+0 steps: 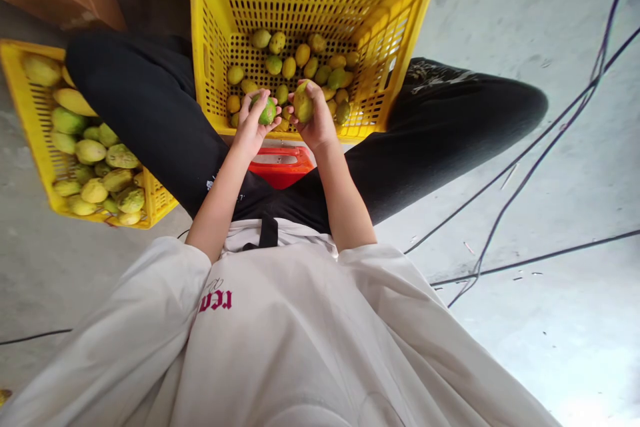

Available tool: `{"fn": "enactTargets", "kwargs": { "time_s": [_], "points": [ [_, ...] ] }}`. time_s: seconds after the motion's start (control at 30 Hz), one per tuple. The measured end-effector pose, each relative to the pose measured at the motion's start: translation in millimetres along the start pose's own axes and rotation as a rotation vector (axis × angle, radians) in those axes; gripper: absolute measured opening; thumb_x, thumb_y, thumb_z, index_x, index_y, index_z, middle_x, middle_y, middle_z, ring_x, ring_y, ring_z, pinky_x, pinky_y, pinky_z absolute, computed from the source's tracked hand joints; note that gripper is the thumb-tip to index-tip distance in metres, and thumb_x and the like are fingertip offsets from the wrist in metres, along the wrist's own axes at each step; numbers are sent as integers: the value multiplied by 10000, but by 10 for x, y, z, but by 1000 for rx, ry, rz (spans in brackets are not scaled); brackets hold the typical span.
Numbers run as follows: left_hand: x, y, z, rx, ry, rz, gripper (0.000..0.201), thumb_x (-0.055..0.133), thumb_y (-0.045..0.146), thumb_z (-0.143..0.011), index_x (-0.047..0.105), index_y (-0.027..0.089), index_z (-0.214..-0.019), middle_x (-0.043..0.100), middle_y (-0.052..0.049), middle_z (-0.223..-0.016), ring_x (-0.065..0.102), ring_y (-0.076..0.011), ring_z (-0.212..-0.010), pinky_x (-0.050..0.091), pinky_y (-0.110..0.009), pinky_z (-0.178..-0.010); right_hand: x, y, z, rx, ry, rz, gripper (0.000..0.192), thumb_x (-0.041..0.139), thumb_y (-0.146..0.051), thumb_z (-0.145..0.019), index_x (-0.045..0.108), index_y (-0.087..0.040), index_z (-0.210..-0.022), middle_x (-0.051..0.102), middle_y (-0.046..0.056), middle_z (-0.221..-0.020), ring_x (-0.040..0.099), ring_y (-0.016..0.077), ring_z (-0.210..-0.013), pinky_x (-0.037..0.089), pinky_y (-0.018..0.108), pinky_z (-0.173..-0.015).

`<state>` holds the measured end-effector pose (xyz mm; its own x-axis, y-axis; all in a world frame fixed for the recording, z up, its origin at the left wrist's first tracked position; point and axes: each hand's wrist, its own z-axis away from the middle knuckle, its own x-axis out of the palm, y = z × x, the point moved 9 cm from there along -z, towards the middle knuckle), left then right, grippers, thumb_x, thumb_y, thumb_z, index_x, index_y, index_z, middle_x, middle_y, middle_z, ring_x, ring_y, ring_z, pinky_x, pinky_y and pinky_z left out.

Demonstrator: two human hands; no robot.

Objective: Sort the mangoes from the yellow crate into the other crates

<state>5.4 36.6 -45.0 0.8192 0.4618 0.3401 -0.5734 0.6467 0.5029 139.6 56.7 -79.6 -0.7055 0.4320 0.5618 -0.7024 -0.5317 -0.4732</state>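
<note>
1. the left hand (251, 121) is closed around a green mango (267, 111), fingers curled over its top, held just above the near rim of the middle crate
2. the right hand (314, 121) grips a yellow-green mango (303, 105), thumb and fingers wrapped round it, at 3 o'clock of the left hand and nearly touching it
3. both held mangoes sit over the near edge of the yellow plastic crate (225, 0), which stands between the person's knees at 12 o'clock of the hands
4. a loose pile of mangoes (295, 63) lies on that crate's floor, at 12 o'clock of the hands, covering only part of it
5. a second yellow crate (30, 120) at 9 o'clock holds larger green and yellow mangoes (93, 153), well apart from the hands
6. a red container (280, 167) sits at 6 o'clock of the hands, between the black trouser legs (150, 107)
7. black cables (525, 153) cross the concrete floor (550, 320) at 3 to 4 o'clock
</note>
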Motion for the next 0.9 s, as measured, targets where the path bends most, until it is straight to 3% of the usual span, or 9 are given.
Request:
{"fn": "enactTargets", "kwargs": {
  "time_s": [0.1,0.23,0.33,0.5,0.6,0.73,0.8,0.9],
  "points": [
    [-13,-6,-27,-26,-3,25,220,682,360,-1148,724,344,-1364,836,-69,-1302,743,-258,-1472,656,-326,-1138,-14,14,-4,2,1,42,591,515,-944,-889,593,-364,-976,741,12,-895,516,244,-1520,431,499,-1185],
    [12,1,-61,-52,-64,47,366,413,310,-1189,722,275,-1382,836,-77,-1211,727,-279,-1506,656,-353,-1162,-69,-4,37,-12,35,108,470,600,-820,-905,594,-356,-979,790,16,-1022,659,308,-1461,604,519,-1049],
    [8,16,-71,-43,-65,57,391,408,280,-1180,691,266,-1449,836,-76,-1258,720,-289,-1518,643,-379,-1191,-145,-23,45,-38,77,89,319,611,-661,-908,583,-365,-1022,810,-4,-1096,713,319,-1409,660,537,-986],
    [11,29,-59,0,-44,-1,330,538,262,-1178,673,265,-1479,814,-77,-1373,675,-272,-1569,609,-374,-1221,-172,26,-18,-45,68,31,276,682,-567,-847,585,-375,-1019,795,-35,-1039,694,281,-1405,619,552,-1100],
    [68,71,-33,80,-90,-47,246,546,129,-1171,740,246,-1266,812,-40,-1276,583,-231,-1647,541,-321,-1264,-140,51,-47,-49,41,17,397,810,-645,-726,613,-385,-952,774,-40,-948,596,273,-1471,516,547,-1225],
    [131,148,15,199,-144,-44,365,570,-79,-1074,710,254,-1020,776,-4,-1160,537,-194,-1667,475,-281,-1291,-130,53,-25,-46,29,54,474,807,-795,-688,652,-411,-918,774,-26,-901,498,289,-1527,410,558,-1279],
    [123,162,30,223,-135,-74,337,637,-78,-1046,702,253,-1048,765,0,-1160,579,-217,-1630,489,-310,-1284,-164,55,-1,-49,43,125,452,835,-733,-744,678,-392,-997,771,-42,-944,598,283,-1431,492,535,-1210],
    [76,101,15,169,-98,-219,215,740,47,-1066,715,255,-1114,764,-14,-1146,680,-250,-1487,554,-340,-1213,-271,107,0,-21,81,292,438,907,-537,-845,656,-337,-1143,748,-43,-1017,754,240,-1129,634,405,-932]
  ]
}}
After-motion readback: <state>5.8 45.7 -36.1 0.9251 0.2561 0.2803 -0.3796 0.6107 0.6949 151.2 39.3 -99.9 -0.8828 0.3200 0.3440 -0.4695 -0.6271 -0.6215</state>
